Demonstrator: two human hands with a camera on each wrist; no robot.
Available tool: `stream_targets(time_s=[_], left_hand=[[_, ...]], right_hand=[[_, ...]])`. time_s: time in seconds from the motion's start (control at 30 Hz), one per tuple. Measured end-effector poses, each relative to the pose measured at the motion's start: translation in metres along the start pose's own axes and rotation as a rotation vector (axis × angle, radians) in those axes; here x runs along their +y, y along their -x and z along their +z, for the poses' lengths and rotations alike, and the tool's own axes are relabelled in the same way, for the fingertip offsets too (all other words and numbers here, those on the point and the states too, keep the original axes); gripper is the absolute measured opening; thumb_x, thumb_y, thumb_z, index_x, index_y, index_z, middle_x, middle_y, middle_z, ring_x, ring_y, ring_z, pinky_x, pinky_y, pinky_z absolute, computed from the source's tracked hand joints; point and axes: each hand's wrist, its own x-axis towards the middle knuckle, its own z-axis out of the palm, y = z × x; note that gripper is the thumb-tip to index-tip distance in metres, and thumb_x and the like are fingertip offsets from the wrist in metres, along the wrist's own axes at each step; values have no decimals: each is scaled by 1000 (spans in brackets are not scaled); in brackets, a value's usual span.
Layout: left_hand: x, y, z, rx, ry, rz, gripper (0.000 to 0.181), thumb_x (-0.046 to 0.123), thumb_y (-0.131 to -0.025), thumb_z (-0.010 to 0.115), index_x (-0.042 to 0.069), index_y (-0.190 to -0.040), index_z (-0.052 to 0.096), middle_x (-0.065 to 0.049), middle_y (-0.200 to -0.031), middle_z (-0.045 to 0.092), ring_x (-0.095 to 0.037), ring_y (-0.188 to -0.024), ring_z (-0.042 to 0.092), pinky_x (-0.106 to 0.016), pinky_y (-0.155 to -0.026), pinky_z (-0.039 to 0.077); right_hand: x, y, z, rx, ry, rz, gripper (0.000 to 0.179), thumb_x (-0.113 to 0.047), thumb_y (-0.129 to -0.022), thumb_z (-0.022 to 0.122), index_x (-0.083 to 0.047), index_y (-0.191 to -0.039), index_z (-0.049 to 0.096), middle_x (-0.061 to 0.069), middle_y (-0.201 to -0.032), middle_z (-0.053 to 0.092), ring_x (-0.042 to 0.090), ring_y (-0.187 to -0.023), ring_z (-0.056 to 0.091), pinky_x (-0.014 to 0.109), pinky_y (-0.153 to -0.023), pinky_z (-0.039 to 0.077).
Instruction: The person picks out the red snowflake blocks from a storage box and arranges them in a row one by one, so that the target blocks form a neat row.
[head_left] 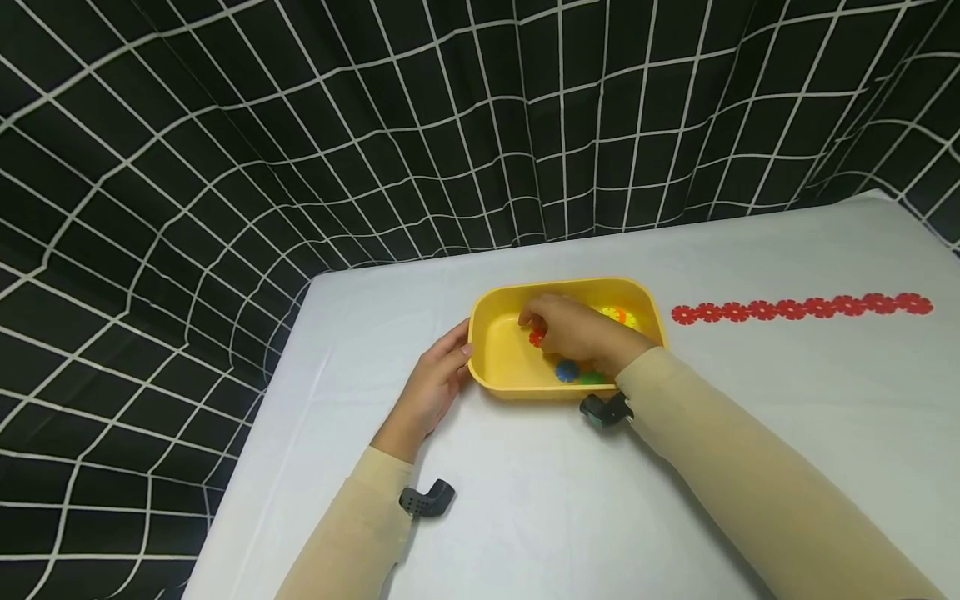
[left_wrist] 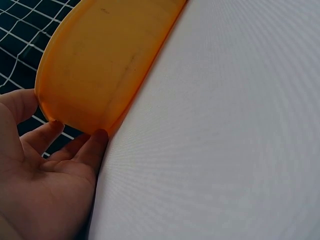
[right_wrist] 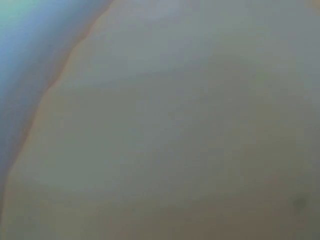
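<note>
A yellow plastic bin (head_left: 504,390) stands on the white-covered table. My left hand (head_left: 435,382) holds the bin's left end, its fingertips (left_wrist: 100,136) against the outer wall in the left wrist view. My right hand (head_left: 573,329) reaches down inside the bin with bent fingers, pinching a red flower-shaped disc (head_left: 536,337) that is partly hidden by the hand. Near it in the bin lie a blue disc (head_left: 567,371), a green disc (head_left: 592,378) and yellow discs (head_left: 617,314) with some orange among them. The right wrist view is too blurred to show the hand.
To the right of the bin, a row of several red flower discs (head_left: 791,309) lies on the white tablecloth (head_left: 750,467). A black curtain with a white grid (head_left: 420,125) hangs behind and to the left of the table. Both sleeves carry dark wrist cameras (head_left: 427,499).
</note>
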Motion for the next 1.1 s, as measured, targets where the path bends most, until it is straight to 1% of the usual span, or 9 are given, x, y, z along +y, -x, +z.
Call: stream_targets(time_s=[0.13, 0.23, 0.37, 0.47, 0.6, 0.73, 0.93, 1.03, 1.1], left_hand=[[-1, -1, 0, 3, -2, -3, 53, 16, -113, 57, 7, -165, 48, -3, -166, 48, -20, -152, 43, -41, -123, 38], [0, -2, 0, -1, -9, -3, 54, 16, -113, 57, 7, -165, 46, -3, -166, 47, -20, -152, 42, -41, -123, 37], [1, -1, 0, 13, -5, -11, 54, 16, -113, 57, 7, -165, 47, -3, -165, 49, -19, -151, 44, -40, -123, 37], [1, 0, 0, 13, -13, -12, 54, 17, -113, 56, 7, -165, 47, -3, -165, 49, -20, -151, 44, -40, -123, 37], [1, 1, 1, 2, -22, -6, 54, 18, -114, 55, 7, -165, 46, -4, -165, 48, -20, -151, 43, -41, -123, 37], [0, 1, 1, 3, -22, -8, 54, 18, -113, 56, 7, -165, 46, -4, -166, 48, -20, -152, 43, -41, -124, 36], [-1, 2, 0, 15, -11, -18, 53, 16, -113, 56, 8, -165, 48, -3, -166, 48, -19, -152, 43, -40, -124, 36], [-1, 2, 1, 10, -17, -14, 53, 16, -113, 56, 9, -165, 47, -3, -166, 48, -20, -152, 43, -41, -124, 36], [-1, 1, 1, 9, -22, -8, 53, 16, -113, 55, 8, -166, 47, -4, -166, 47, -21, -152, 42, -43, -124, 36]], right_hand=[[0, 1, -1, 4, 14, -18, 42, 16, -94, 68, -5, -131, 69, 13, -123, 58, 33, -116, 52, 41, -102, 51], [-1, -1, 0, 11, 41, -57, 39, 15, -94, 72, -6, -128, 70, 13, -119, 58, 32, -113, 52, 40, -97, 51], [-1, -2, 0, 17, 63, -110, 29, 12, -95, 74, -5, -118, 72, 13, -110, 60, 32, -107, 54, 40, -92, 51], [-1, -2, 1, 30, 24, -123, 23, 10, -97, 74, -4, -114, 71, 12, -105, 62, 33, -102, 56, 39, -89, 51], [-3, 0, 0, 60, -78, -113, 18, 6, -100, 74, -6, -113, 68, 13, -107, 63, 32, -96, 57, 37, -81, 52], [-5, 1, -2, 85, -128, -115, 16, 0, -102, 75, -9, -112, 66, 13, -109, 62, 31, -89, 57, 35, -75, 53], [-10, 6, -6, 124, -172, -181, 15, -5, -103, 75, -9, -114, 67, 12, -110, 63, 32, -92, 59, 35, -75, 56], [-12, 12, -11, 142, -200, -200, 14, -4, -102, 75, -8, -114, 68, 13, -110, 63, 32, -94, 60, 36, -78, 57], [-14, 18, -14, 147, -239, -201, 14, -5, -103, 74, -8, -114, 68, 13, -111, 64, 32, -95, 63, 40, -83, 60]])
